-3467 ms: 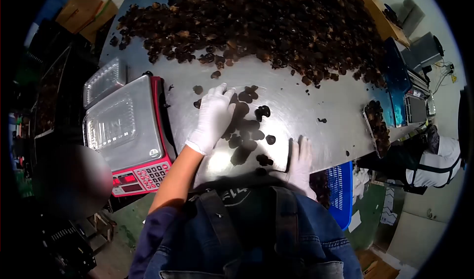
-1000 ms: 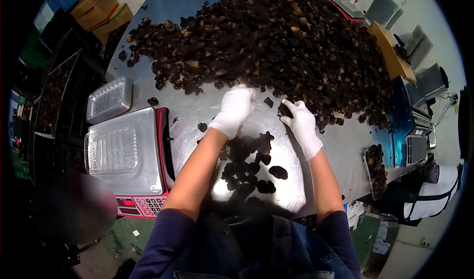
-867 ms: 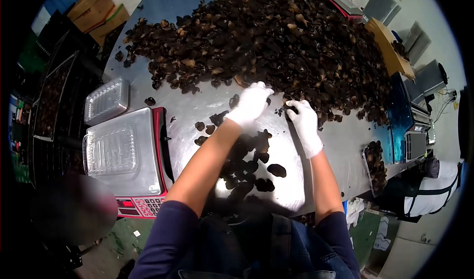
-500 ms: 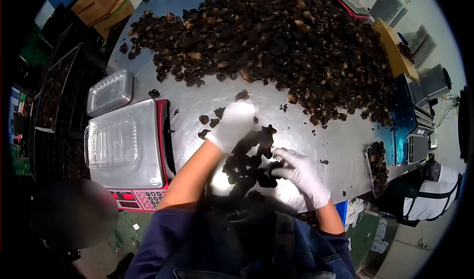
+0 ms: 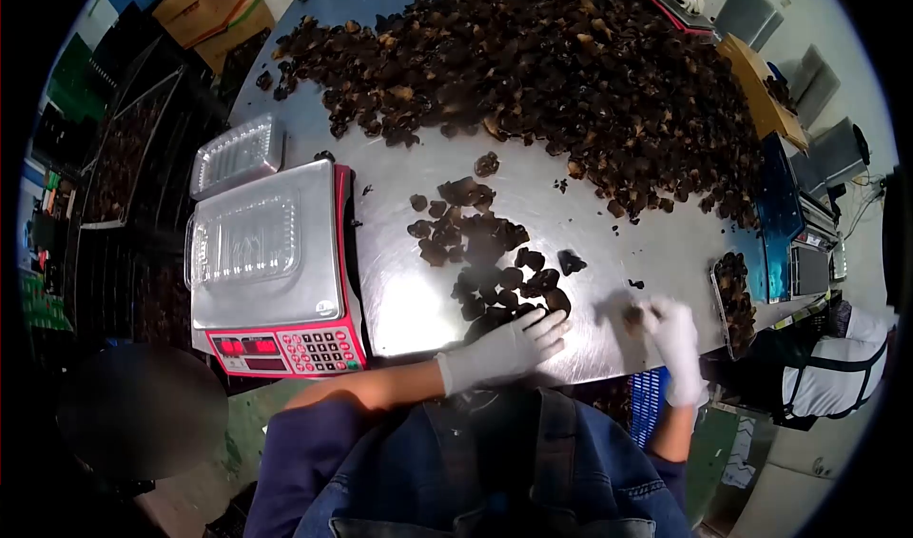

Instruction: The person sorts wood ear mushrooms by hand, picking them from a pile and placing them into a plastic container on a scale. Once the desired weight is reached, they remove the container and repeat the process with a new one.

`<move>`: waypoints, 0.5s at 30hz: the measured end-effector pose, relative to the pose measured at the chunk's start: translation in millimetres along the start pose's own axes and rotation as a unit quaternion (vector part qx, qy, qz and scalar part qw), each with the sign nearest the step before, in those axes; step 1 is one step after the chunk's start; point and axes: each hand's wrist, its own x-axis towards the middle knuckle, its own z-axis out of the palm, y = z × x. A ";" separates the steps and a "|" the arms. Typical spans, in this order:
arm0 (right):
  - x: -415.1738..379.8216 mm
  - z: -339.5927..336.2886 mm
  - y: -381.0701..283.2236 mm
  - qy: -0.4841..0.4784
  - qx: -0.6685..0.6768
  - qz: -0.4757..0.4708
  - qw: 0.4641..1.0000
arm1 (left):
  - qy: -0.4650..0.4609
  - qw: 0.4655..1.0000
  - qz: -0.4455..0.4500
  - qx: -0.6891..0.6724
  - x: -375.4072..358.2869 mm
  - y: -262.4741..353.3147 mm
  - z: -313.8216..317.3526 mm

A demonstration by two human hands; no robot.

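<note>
The small batch of dark mushrooms [image 5: 485, 253] lies mid-table, just right of the scale [image 5: 271, 272]. The left hand [image 5: 504, 346], fingers flat and together, rests at its near edge. The right hand [image 5: 673, 333] is blurred; I cannot tell its grip. Best to rake with a flat palm, gently: the table edge [image 5: 571, 374] is close, with bare steel toward the big heap [image 5: 552, 62].

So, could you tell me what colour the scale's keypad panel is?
Red, on the scale, seen clearly in the head view.
</note>
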 end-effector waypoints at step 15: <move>24.1 117.6 -12.9 0.092 -0.063 -0.144 0.983 | 0.026 0.954 -0.297 0.025 -63.1 0.6 -79.0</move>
